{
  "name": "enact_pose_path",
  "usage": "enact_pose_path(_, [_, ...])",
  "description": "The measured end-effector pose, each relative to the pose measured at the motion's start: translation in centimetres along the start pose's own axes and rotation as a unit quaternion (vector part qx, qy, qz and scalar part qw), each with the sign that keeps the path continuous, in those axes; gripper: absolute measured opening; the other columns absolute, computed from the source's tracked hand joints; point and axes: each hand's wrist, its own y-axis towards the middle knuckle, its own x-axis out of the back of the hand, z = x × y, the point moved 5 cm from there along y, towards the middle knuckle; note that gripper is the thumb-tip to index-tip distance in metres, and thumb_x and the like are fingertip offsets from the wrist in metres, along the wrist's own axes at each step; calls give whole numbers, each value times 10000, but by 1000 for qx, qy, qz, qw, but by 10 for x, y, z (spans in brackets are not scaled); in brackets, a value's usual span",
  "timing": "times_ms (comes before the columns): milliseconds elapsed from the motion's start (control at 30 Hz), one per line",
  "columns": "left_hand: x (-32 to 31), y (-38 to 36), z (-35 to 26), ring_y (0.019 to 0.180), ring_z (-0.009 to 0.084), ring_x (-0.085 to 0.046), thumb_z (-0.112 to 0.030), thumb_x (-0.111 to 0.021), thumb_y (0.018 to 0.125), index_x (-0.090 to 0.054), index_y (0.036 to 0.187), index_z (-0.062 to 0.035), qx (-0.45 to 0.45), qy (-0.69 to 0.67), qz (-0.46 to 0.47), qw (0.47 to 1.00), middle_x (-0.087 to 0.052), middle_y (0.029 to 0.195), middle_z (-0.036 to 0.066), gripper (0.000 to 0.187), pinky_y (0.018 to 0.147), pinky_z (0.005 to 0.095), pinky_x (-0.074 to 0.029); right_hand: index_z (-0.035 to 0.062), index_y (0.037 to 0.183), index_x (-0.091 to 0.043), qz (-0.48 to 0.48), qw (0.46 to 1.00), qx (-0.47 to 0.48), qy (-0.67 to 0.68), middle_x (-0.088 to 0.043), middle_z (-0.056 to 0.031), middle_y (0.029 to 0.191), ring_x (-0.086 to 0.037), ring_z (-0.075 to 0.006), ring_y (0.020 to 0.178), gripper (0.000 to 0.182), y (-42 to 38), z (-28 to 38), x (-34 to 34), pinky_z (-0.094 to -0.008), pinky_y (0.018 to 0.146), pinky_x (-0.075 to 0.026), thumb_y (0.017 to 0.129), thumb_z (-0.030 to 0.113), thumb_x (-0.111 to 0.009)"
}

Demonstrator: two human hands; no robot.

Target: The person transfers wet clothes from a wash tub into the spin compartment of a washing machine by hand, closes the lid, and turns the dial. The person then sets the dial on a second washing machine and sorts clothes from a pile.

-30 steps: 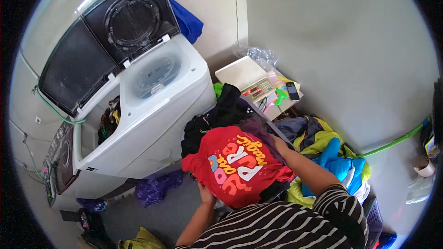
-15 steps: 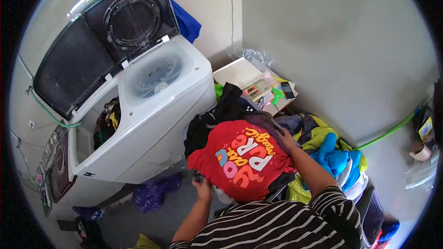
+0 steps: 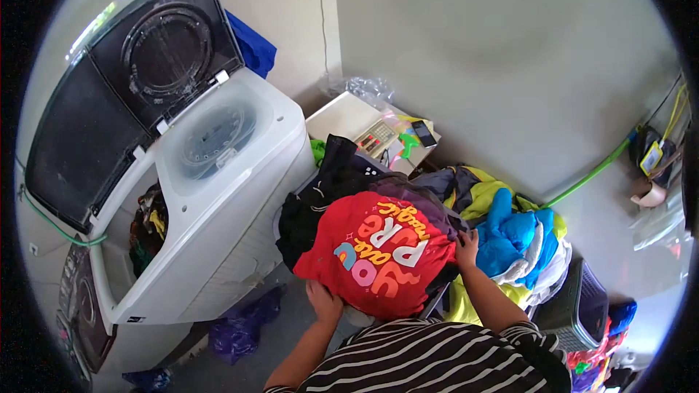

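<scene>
A red T-shirt (image 3: 378,255) with colourful lettering lies spread over a heaped laundry basket (image 3: 435,298), its printed side up. My left hand (image 3: 325,303) is closed at the shirt's lower left edge, with the fingertips hidden under the fabric. At the right side of the heap, my right hand (image 3: 467,249) is closed on the edge of a dark garment (image 3: 453,224). Black clothes (image 3: 300,222) stick out from under the shirt on the left and far side.
A twin-tub washing machine (image 3: 240,211) stands left, lids up, with clothes (image 3: 149,229) in one tub. Behind the basket, a small table (image 3: 342,113) carries a calculator-like device (image 3: 376,138) and a phone (image 3: 424,133). More clothes (image 3: 513,240) and a grey basket (image 3: 575,313) are on the right.
My right hand has moved down along the heap's right edge. My left hand has shifted to the shirt's lower edge, and the dark bit by its fingers no longer shows. The view has turned rightward.
</scene>
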Motion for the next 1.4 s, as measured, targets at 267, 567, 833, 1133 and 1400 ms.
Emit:
enact_pose_path(267, [-7,-3,16,1077,387,-439,-110,-572,702,-388,1212,25,-43,198,-15,979,-457,1169,218,559,945,393,-323,193,1024,-620,10,996,-38,-81,-341,-210,1326,-346,-412,1189,330,7,-5,-11,-443,937,-344,722,324,-630])
enact_pose_path(567, [3,-37,41,1099,350,-439,-136,-588,731,-375,1223,39,48,-104,-67,991,-436,1210,226,564,929,367,-349,148,977,-645,-19,1000,-1,-20,-389,-232,1280,-417,-418,1104,305,7,-3,-11,-423,899,-386,709,293,-642])
enact_pose_path(833, [-30,-89,64,910,270,-552,-310,-590,766,-403,1163,71,326,-252,118,903,-549,1037,205,581,793,312,-435,22,928,-579,-4,994,36,107,-534,-241,994,-510,-334,868,326,18,1,13,-372,805,-408,714,251,-670])
enact_pose_path(1133, [-78,-96,84,813,280,-578,-397,-560,776,-445,1101,60,311,-220,201,902,-575,954,212,572,709,341,-463,-2,913,-551,119,961,-115,222,-598,-127,873,-555,-255,767,302,54,-47,-16,-327,735,-442,701,181,-665])
enact_pose_path(1400, [-90,-99,94,768,286,-579,-385,-533,799,-466,1085,20,244,-141,183,942,-584,925,192,500,670,357,-462,-1,935,-580,171,955,-131,203,-617,-135,859,-575,-238,730,299,38,-57,1,-307,685,-461,691,152,-659])
